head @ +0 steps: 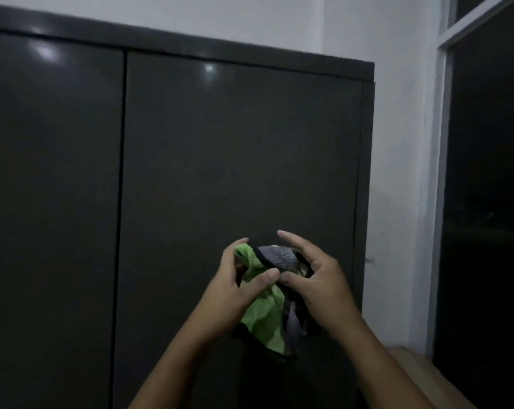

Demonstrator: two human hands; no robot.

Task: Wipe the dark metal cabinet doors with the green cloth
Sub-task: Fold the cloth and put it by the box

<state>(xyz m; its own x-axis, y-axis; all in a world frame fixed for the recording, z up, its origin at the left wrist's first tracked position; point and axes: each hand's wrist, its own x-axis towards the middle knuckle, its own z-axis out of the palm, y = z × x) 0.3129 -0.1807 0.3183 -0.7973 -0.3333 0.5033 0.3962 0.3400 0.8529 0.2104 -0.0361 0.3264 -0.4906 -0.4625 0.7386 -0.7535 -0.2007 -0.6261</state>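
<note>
You've got the green cloth (263,317) bunched between your left hand (235,293) and right hand (320,287), both gripping it. Fold it into a flat pad first (grey side in), then sweep the right cabinet door (235,160) top-down.

Nothing readable anywhere right now: no word, number or badge. The dark cabinet doors (235,160) are plain metal faces with only glints of light on them. The green cloth (261,317) shows no tag or print I can make out in this dim blur.

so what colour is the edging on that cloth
Black, trimming the green and grey cloth; shows in the head view.
</note>
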